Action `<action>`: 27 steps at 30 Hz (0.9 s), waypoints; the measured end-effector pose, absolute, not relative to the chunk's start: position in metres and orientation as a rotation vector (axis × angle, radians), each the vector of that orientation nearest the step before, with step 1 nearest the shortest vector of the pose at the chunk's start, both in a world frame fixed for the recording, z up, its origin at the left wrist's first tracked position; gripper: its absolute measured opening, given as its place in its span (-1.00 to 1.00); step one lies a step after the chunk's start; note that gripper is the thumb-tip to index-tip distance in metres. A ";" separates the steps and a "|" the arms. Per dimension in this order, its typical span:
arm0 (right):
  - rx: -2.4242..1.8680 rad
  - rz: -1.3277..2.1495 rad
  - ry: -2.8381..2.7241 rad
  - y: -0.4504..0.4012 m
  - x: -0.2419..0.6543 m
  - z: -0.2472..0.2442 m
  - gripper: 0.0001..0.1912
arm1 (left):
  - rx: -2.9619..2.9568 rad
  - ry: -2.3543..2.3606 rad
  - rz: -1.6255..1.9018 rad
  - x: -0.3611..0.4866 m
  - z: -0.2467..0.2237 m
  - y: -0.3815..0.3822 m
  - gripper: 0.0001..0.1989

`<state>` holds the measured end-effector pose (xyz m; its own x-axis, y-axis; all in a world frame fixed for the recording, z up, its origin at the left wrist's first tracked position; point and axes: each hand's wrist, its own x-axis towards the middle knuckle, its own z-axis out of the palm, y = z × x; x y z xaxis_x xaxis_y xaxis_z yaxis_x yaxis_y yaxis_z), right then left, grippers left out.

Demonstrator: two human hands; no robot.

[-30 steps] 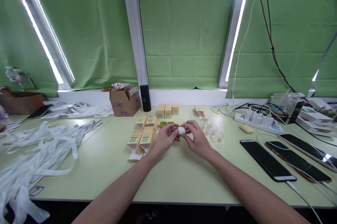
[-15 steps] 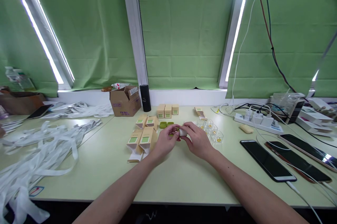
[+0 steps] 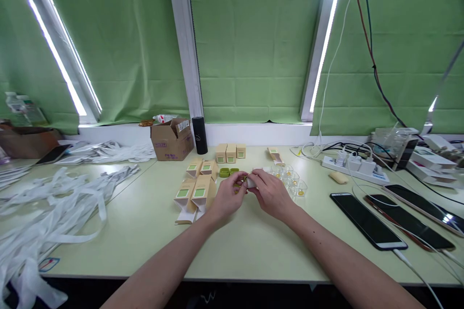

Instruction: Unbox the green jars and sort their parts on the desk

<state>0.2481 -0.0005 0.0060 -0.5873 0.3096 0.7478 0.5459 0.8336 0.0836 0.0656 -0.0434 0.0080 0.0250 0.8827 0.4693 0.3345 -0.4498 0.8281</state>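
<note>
My left hand and my right hand meet over the middle of the table, fingers closed around a small white piece with a green part at its left end. Fingers hide much of it. Just behind my left hand lie small green pieces. Open kraft boxes with green labels stand to the left of that hand. Clear plastic cups with yellow bits inside are grouped right of my right hand.
Small closed boxes, a flattened box, a carton and a black cylinder stand farther back. White straps cover the left. Phones, cables and a power strip lie right.
</note>
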 end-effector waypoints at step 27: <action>-0.621 0.228 -2.094 0.000 0.247 0.003 -0.78 | 1.931 1.399 1.356 0.059 0.014 -0.047 -0.59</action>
